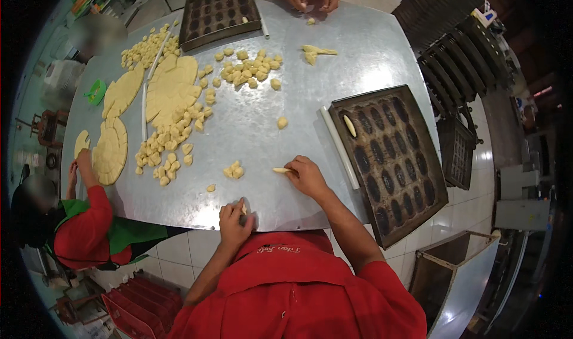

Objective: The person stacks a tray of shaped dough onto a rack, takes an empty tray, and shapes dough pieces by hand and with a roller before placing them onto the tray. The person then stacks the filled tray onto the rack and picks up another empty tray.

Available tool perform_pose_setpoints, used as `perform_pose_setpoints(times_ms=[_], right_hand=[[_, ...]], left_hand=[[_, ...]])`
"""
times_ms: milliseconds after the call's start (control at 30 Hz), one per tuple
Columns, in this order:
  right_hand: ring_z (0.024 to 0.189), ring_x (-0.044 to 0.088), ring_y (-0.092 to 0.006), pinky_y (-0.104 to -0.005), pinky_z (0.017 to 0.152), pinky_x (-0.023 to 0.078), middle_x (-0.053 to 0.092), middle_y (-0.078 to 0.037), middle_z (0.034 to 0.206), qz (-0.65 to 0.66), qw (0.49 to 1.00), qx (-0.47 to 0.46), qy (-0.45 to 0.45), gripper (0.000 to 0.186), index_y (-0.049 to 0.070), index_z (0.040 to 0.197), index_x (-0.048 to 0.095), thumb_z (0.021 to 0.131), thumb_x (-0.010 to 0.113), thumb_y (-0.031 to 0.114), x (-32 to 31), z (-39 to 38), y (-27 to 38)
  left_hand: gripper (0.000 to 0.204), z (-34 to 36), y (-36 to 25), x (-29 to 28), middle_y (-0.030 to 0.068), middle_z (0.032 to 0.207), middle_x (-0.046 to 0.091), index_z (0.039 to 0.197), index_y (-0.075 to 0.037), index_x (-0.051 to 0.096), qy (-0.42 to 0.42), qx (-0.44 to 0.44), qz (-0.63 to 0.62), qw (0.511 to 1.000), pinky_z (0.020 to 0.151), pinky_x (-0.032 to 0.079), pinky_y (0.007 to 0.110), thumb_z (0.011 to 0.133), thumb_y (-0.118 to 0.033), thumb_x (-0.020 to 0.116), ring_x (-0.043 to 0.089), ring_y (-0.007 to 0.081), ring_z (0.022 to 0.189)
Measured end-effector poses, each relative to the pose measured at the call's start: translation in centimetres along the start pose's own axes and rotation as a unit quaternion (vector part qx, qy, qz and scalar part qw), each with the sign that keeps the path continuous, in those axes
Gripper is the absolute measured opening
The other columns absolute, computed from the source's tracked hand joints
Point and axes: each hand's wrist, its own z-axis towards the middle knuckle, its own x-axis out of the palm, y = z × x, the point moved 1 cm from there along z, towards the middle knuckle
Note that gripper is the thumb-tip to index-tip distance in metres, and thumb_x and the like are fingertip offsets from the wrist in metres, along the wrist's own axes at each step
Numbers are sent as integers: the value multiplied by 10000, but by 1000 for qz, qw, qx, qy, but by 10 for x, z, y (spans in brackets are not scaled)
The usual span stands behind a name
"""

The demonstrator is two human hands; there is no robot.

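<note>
The metal table (358, 46) is carrying the work. The dark tray (416, 224) is lying at the person's right, presumably so its wells are sitting within easy reach. The left hand (234, 224) and right hand (307, 176) are resting well apart over the near side. A dough strip (279, 170) is poking leftward from the right hand's narrow pinch, seemingly held lightly against squashing; fingers are covering its other end. A pale bit (243, 210) is barely showing at the curled left hand, so whether that grip is holding it cannot be told.
</note>
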Motion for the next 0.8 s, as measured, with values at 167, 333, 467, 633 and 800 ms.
perform_pose_setpoints(times_ms=[167, 333, 467, 633, 800], right_hand=[[656, 633, -242, -329, 629, 514, 631, -130, 794, 71, 959, 126, -242, 140, 8, 935, 683, 815, 710, 74, -86, 26, -31], [719, 641, -300, -394, 676, 523, 634, -150, 810, -145, 931, 182, -281, 166, 6, 936, 700, 823, 700, 128, -154, 28, -131], [795, 624, -341, -446, 716, 516, 628, -159, 874, -271, 914, 207, -218, 227, 16, 993, 703, 824, 698, 167, -148, 28, -164], [941, 569, -381, -467, 845, 467, 608, -177, 980, -270, 912, 99, -293, 326, -13, 1078, 638, 812, 695, 167, -136, 24, -107], [1029, 510, -380, -451, 850, 432, 529, -211, 1149, -218, 948, -50, -228, 422, -46, 1173, 542, 816, 661, 144, -68, -15, -23]], left_hand=[[435, 3, -4, -14, 141, 1007, 576, 1195, -39, 640, -11, 40, 102, 994, 828, 463, 366, 762, -31, 689, 542, 298, 928], [338, 3, 4, -6, 148, 1052, 621, 1089, -44, 671, 5, 28, 29, 999, 835, 489, 369, 754, -22, 706, 585, 302, 967], [292, 15, -17, 1, 140, 990, 637, 1069, -34, 666, -14, -28, -65, 997, 790, 514, 353, 780, -1, 694, 618, 287, 894], [249, 42, -40, 22, 150, 1087, 649, 1030, -24, 683, 12, 6, -111, 994, 780, 538, 350, 784, 18, 681, 636, 266, 986], [413, 60, -33, 68, 157, 1292, 572, 1210, -63, 611, 89, 168, -14, 982, 982, 447, 417, 803, 3, 593, 539, 275, 1218]])
